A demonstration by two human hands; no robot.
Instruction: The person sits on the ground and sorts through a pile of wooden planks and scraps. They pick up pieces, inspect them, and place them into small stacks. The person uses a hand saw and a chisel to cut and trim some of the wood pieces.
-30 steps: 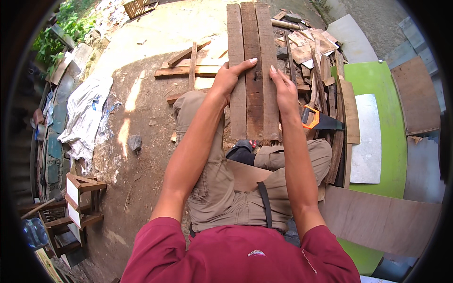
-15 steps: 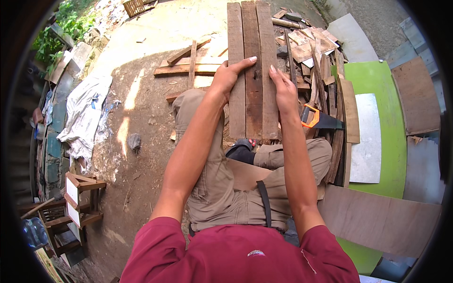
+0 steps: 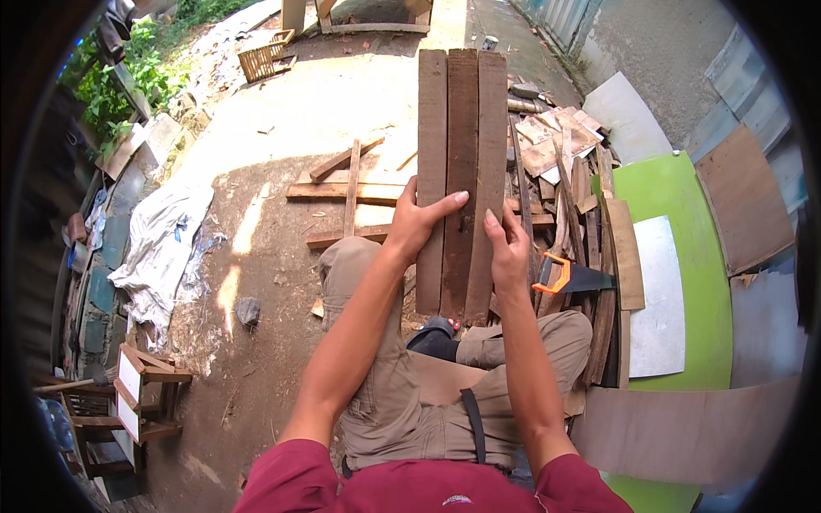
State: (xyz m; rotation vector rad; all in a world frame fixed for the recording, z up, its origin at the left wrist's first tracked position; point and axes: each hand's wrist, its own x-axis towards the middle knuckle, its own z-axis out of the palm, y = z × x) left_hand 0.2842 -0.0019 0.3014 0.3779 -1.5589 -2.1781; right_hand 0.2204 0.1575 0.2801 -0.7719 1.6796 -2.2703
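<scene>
Three brown wooden planks [image 3: 460,128] stand side by side in front of me, long sides pressed together, with narrow seams between them. My left hand [image 3: 421,219] clasps their left edge, its thumb lying across onto the middle plank. On the other edge, my right hand [image 3: 510,250] grips the right plank, thumb on its face and fingers partly hidden behind. A small dark hole shows in the middle plank between my thumbs. Just right of my right hand, a handsaw [image 3: 569,275] with an orange and black handle rests on the wood pile.
Scrap wood [image 3: 564,162] is heaped at the right, beside a green board [image 3: 710,248] bearing a silvery sheet [image 3: 658,299]. Loose beams [image 3: 351,190] lie ahead on the ground. At left are a white cloth [image 3: 167,252], a stone [image 3: 248,311] and a small wooden frame [image 3: 145,393].
The view has tilted up, bringing a wooden structure into the far top. The planks appear lower in view, still held by both hands, and their face looks darker.
</scene>
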